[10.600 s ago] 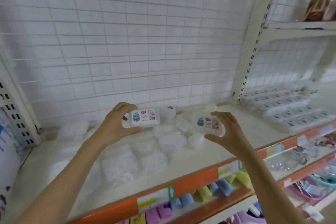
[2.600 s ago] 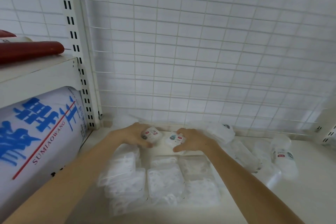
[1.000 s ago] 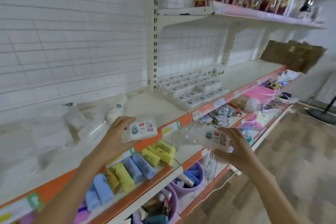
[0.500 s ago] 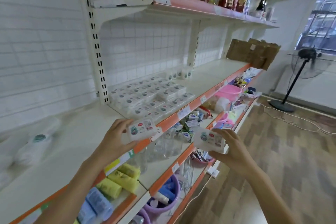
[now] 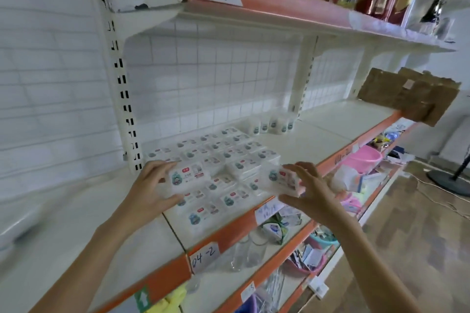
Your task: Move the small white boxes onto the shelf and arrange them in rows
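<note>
- Your left hand [image 5: 150, 192] grips one small white box [image 5: 188, 177], thumb below and fingers curled over its left end; label faces you, long axis running left to right across the frame.
- Your right hand [image 5: 311, 192] holds a second box [image 5: 281, 178] at centre right. Thumb sits under it; the upper fingers look spread rather than wrapped, though motion blur makes the exact hold hard to read.
- Both boxes hang just above the stocked rows of boxes [image 5: 223, 160] on the middle shelf [image 5: 328, 132], right of the slotted upright post [image 5: 122, 89].
- The rows run from the shelf's orange front lip toward the tiled back wall, labels up, long axes matching the boxes you hold. Judged: no turning needed before setting down.
- The relation that counts: the left box lies over the rows' near-left part, beside the post; the right box sits over their right edge, where bare shelf begins. The right hand looks nearer to free space, so its box likely extends a row rightward.
- A few small round tubs [image 5: 273, 124] stand at the back, past the rows.
- Watch: lowering onto seated boxes could nudge them out of line.
</note>
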{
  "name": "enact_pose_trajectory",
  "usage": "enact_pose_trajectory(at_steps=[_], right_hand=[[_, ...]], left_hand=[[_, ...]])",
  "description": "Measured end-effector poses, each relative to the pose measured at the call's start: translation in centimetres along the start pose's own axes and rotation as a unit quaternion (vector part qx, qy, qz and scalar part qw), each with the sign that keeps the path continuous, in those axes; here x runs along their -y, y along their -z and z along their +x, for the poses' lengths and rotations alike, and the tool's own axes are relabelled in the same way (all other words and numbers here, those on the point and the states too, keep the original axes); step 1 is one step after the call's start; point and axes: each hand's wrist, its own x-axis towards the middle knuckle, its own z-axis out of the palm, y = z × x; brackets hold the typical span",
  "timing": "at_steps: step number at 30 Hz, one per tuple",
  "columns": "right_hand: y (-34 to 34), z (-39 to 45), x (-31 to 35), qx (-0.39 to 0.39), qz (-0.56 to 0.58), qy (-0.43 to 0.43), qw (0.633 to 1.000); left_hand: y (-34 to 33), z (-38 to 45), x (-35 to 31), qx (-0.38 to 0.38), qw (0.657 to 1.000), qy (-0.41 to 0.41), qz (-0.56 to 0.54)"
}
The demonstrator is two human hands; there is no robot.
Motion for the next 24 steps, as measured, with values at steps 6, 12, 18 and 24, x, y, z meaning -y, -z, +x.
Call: enact_pose_trajectory(at_steps=[6, 12, 18, 24], right_hand=[[-3.5, 8.7, 0.2, 0.098, 0.039, 0.140, 0.984], [-6.4, 13.7, 0.5, 0.202, 0.044, 0.273, 0.940], [-8.5, 14.9, 0.9, 0.259, -0.029, 0.362, 0.895], [-9.3, 15.1, 0.1, 0.243, -0.062, 0.379, 0.891]], left_hand=[[0.8, -0.6, 1.6, -0.033, 0.996, 0.083, 0.026], [0.8, -2.2, 0.0, -0.060, 0.980, 0.186, 0.043], [-1.3, -3.9, -3.0, -0.129, 0.953, 0.271, 0.025], [-2.9, -4.4, -4.3, -0.149, 0.931, 0.333, -0.014]])
